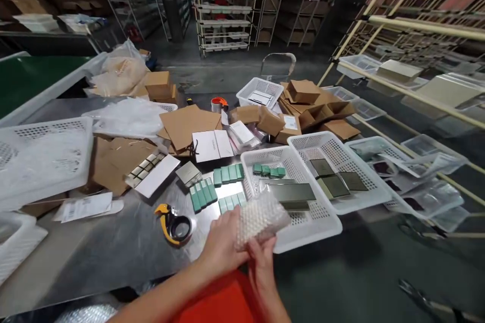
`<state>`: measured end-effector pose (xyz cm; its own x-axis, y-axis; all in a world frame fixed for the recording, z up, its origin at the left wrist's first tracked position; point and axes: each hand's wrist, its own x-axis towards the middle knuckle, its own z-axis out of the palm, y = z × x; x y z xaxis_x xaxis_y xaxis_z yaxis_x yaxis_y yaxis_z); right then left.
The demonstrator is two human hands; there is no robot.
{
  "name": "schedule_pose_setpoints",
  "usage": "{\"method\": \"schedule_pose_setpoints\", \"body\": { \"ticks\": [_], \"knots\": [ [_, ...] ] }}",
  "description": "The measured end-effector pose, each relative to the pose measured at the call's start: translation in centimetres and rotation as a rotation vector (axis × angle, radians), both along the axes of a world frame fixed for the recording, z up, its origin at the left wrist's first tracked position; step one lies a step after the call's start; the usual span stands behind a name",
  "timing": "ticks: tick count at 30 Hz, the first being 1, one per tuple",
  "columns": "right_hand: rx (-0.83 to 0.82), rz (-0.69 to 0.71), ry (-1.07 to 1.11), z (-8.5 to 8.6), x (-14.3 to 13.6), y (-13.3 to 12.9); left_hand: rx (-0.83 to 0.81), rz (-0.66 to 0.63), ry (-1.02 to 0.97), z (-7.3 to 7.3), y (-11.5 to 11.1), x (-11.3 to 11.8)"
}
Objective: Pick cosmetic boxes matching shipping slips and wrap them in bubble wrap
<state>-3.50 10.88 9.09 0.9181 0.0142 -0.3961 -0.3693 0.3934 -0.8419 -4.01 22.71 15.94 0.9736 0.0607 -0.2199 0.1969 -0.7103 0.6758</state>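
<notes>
A bubble-wrapped package is held between my two hands above the table's front edge. My left hand grips its left side, and my right hand closes on its lower edge with the thumb up. What lies inside the wrap cannot be made out. Behind the package, small green boxes stand in groups on the metal table. To the right, a white basket holds more green boxes and flat olive-green boxes. A yellow and black tape dispenser lies left of my hands.
A second white basket holds olive boxes. Further back lie a white box, flattened cardboard and an orange tape dispenser. At left are a large white basket and paper slips. A pole rack borders the right.
</notes>
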Motion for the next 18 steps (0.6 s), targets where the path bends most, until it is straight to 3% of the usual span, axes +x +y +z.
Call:
{"method": "schedule_pose_setpoints", "body": {
  "ticks": [2, 5, 8, 10, 13, 16, 18],
  "knots": [
    [-0.045, -0.152, 0.069, 1.4, 1.8, -4.2, -0.11, -0.208, -0.007, 0.6, -3.5, 2.4],
    [-0.038, -0.264, 0.171, 2.6, 4.7, -9.9, -0.255, -0.441, 0.005, 0.8, -7.2, 6.4],
    [-0.011, -0.351, 0.225, 2.9, 6.9, -14.1, -0.287, -0.4, 0.044, -0.2, -9.7, 11.6],
    [-0.02, -0.376, 0.24, 2.5, 8.1, -15.7, -0.014, -0.325, -0.007, -1.8, -11.0, 15.2],
    [0.009, -0.32, 0.285, 1.2, 9.3, -16.4, 0.401, -0.435, 0.03, -4.8, -12.7, 19.2],
    [0.007, -0.324, 0.313, -0.7, 10.1, -15.6, 0.48, -0.463, 0.094, -7.3, -13.5, 21.2],
    [-0.048, -0.325, 0.289, -2.1, 10.5, -14.9, 0.485, -0.434, 0.103, -8.1, -13.3, 21.8]
  ]
}}
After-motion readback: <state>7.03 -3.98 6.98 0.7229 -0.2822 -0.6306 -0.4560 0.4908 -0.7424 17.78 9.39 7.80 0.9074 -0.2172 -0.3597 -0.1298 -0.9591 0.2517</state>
